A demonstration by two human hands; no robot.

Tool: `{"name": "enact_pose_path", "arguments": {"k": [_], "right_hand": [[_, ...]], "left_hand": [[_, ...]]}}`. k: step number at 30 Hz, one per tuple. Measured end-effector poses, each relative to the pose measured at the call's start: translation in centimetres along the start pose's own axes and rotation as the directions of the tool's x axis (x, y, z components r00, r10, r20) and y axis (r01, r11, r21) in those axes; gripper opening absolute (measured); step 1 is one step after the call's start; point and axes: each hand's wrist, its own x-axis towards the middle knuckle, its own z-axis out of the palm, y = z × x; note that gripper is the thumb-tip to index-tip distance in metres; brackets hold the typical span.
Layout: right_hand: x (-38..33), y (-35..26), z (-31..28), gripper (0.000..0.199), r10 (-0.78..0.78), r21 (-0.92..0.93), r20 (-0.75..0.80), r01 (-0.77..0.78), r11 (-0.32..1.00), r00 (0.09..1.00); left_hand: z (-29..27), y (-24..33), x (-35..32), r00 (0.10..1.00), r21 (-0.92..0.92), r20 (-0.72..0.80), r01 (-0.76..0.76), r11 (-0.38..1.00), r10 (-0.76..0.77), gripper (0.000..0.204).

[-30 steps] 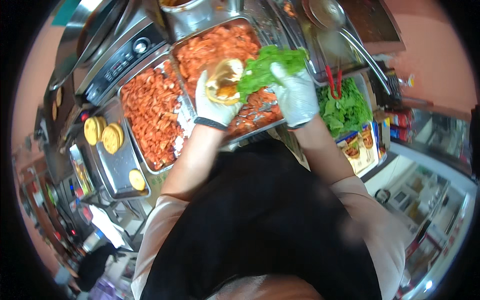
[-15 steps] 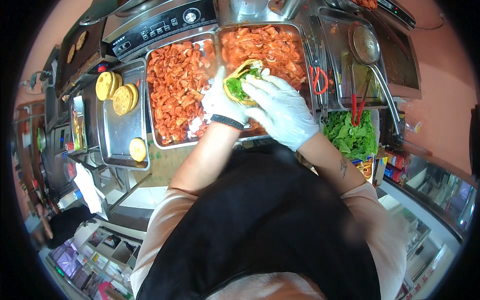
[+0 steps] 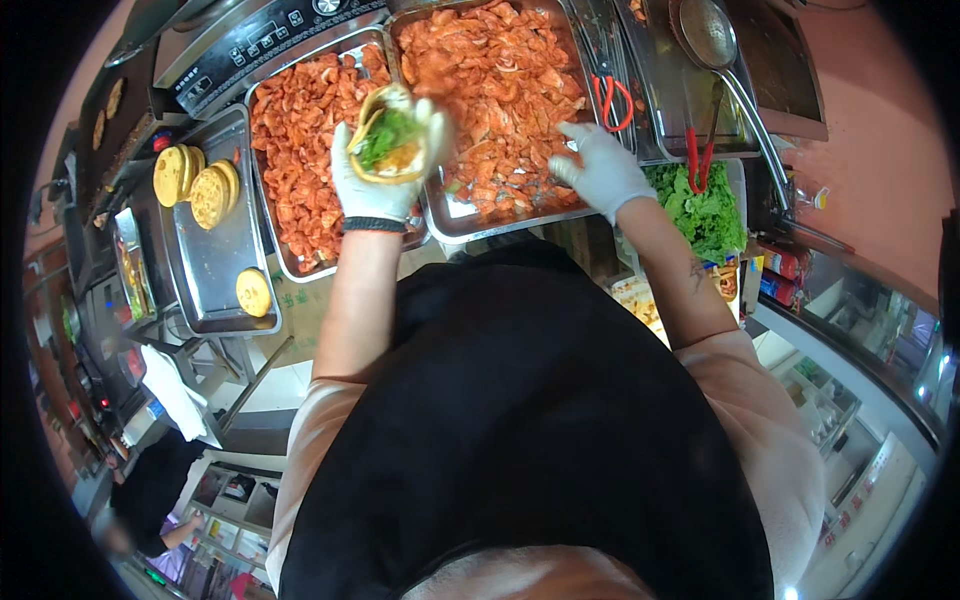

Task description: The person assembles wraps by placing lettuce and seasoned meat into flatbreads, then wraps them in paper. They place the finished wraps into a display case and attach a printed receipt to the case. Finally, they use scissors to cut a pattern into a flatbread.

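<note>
My left hand, in a white glove, holds a split flat bun stuffed with green lettuce, raised above the seam between two steel trays. My right hand, also gloved, hovers with fingers spread over the right tray of orange-red chopped meat, touching or just above the pieces; nothing visible in its grip. The left tray holds the same orange-red pieces.
A flat steel tray at left carries several round golden buns. A bin of lettuce with red tongs sits at right. Red scissors and a ladle lie behind. An induction cooker stands at back left.
My right hand left the bun after pressing lettuce into it and moved right over the meat tray. My left hand kept the bun, now filled with lettuce.
</note>
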Motion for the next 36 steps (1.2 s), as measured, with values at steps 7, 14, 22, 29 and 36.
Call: {"name": "enact_pose_path", "arguments": {"k": [7, 14, 22, 29, 36], "right_hand": [[-1.0, 1.0, 7.9, 0.083, 0.0, 0.054, -0.103, 0.005, 0.999, 0.995], [-0.3, -0.4, 6.2, 0.082, 0.155, -0.042, 0.043, -0.153, 0.987, 0.987], [1.4, -3.6, 7.3, 0.105, -0.209, -0.04, 0.079, 0.212, 0.976, 0.975], [3.3, -6.2, 8.9, 0.091, -0.206, -0.361, 0.248, 0.287, 0.887, 0.947], [3.3, -3.5, 9.3, 0.042, -0.323, -0.059, 0.228, 0.344, 0.937, 0.919]], "left_hand": [[-3.4, 2.3, -2.6, 0.996, 0.119, -0.056, -0.06, 0.991, 0.067, 0.067], [-4.3, 3.0, -3.9, 0.997, 0.066, 0.071, -0.041, 0.997, 0.037, 0.068], [-3.8, 3.1, -4.6, 0.996, 0.071, 0.048, -0.08, 0.994, 0.077, 0.069], [-3.4, 2.6, -5.1, 0.995, -0.006, 0.101, -0.017, 1.0, 0.018, 0.068], [-3.2, 2.0, -4.6, 0.999, -0.023, 0.007, -0.047, 0.999, 0.047, 0.067]]}}
